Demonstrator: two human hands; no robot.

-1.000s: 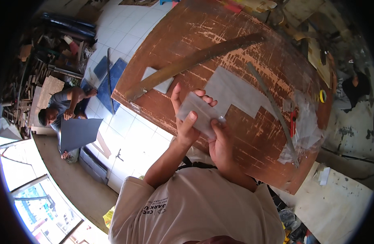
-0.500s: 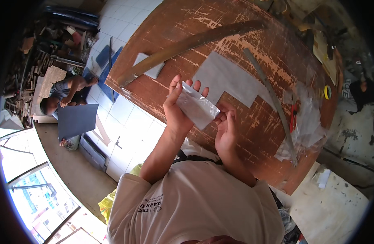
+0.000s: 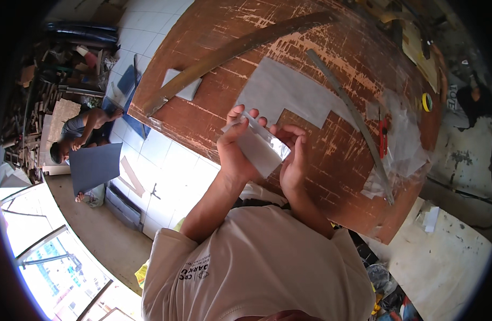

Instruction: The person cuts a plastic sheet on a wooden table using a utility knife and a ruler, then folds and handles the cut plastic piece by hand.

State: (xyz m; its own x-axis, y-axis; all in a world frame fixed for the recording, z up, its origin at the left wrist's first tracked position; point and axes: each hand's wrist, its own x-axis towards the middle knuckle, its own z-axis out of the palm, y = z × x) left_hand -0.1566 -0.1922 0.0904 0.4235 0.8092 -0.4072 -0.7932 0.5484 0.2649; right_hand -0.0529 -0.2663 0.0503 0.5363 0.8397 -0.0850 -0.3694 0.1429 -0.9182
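Above the near edge of the worktable, my left hand grips a clear plastic sleeve with a whitish sheet in it, thumb in front and fingertips showing beyond its far edge. My right hand has its fingers curled at the sleeve's right edge, touching the shiny plastic there. Part of that contact is hidden. Beyond my hands, a notched pale grey sheet lies flat on the table.
The scuffed brown worktable bears a long metal strip, a thinner strip, a white pad, a red cutter, yellow tape and crumpled plastic. To the left, a crouching person holds a dark grey sheet.
My right hand has come up along the sleeve's right edge, fingers higher and closer to my left hand. The sleeve has tilted more steeply. The whole view has shifted slightly.
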